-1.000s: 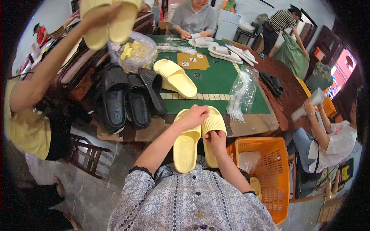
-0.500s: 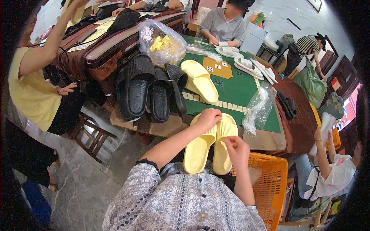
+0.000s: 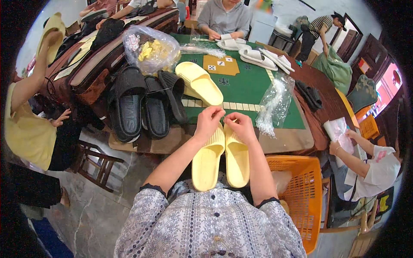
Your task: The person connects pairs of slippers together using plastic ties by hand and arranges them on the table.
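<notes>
A pair of pale yellow slide slippers stands side by side against my front at the table's edge: the left slipper (image 3: 205,165) and the right slipper (image 3: 238,165). Over their toe ends my left hand (image 3: 209,124) and my right hand (image 3: 241,127) meet, fingertips pinched close together. Whatever is between the fingertips is too small to make out. Just beyond, another yellow slipper (image 3: 201,86) lies on the green table top (image 3: 245,86). Several black slippers (image 3: 124,109) are to its left. A clear bag of thin white strips (image 3: 274,103) lies to the right of my hands.
A clear bag with yellow pieces (image 3: 151,50) sits behind the black slippers. White slippers (image 3: 258,59) lie near a co-worker in grey (image 3: 224,19) across the table. An orange plastic basket (image 3: 310,202) stands at my right, a wooden stool (image 3: 95,165) at left. Other people work around.
My right hand has moved up from the right slipper's side to meet my left hand over the toes. The view has shifted, with the table things appearing farther left.
</notes>
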The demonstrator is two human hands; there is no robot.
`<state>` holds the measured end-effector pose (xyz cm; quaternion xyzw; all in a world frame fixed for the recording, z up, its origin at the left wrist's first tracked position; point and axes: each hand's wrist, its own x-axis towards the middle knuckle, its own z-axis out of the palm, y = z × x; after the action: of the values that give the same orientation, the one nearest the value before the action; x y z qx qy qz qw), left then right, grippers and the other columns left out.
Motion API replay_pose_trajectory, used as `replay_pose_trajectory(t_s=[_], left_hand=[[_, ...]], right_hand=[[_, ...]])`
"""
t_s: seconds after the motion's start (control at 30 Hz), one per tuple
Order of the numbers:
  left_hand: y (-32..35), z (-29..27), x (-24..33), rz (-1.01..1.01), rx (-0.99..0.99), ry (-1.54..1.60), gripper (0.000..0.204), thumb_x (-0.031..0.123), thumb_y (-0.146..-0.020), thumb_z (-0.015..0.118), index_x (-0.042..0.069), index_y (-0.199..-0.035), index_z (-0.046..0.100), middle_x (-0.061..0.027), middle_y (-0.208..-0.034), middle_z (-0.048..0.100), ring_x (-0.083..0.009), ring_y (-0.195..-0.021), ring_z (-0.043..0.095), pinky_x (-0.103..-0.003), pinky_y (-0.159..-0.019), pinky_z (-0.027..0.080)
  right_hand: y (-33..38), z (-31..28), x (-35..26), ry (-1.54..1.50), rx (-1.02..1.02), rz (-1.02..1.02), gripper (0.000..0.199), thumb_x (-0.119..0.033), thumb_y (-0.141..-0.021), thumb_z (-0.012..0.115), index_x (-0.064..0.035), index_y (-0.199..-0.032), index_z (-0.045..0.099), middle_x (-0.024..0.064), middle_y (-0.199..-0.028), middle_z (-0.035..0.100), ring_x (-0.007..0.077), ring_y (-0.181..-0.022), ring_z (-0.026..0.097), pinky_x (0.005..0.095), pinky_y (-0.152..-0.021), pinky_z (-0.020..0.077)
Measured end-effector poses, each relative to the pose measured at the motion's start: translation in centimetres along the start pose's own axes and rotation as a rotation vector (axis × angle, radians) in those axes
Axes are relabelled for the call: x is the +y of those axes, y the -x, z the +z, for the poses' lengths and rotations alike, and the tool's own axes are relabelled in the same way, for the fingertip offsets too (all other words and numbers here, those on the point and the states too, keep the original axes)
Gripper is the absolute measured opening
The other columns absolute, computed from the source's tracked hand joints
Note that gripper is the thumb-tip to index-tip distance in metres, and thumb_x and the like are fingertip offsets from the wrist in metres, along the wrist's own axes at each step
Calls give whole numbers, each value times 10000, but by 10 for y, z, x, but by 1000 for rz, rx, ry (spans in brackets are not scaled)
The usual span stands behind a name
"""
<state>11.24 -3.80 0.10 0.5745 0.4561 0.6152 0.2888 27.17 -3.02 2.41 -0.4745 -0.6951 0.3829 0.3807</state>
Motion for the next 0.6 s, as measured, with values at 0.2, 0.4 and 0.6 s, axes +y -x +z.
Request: replay_pose_trajectory(t_s=[0.2, 0.4, 0.6], left_hand=[[-3, 0, -9, -99, 27, 172, 168, 71, -877, 646, -19, -1019, 652, -65, -861, 702, -99, -756, 639, -238, -690, 506], [-3, 2, -2, -158, -20, 181, 192, 58, -876, 645, -34, -1045, 652, -72, -866, 703, -104, -770, 657, -236, -724, 519], [-1, 2, 1, -166, -40, 209, 158, 65, -897, 627, -36, -1013, 666, -55, -878, 696, -106, -799, 653, -234, -731, 516]], right_hand=[[-3, 5, 14, -134, 183, -36, 143, -143, -841, 699, -18, -901, 667, -8, -772, 650, 55, -664, 555, 232, -607, 458], [-3, 3, 17, -309, 205, -71, 127, -121, -848, 697, -34, -931, 657, -39, -826, 635, 36, -674, 517, 204, -612, 429], [2, 6, 11, -238, 193, -98, 137, -138, -851, 692, -39, -946, 682, -35, -812, 654, 32, -651, 503, 204, -589, 422]])
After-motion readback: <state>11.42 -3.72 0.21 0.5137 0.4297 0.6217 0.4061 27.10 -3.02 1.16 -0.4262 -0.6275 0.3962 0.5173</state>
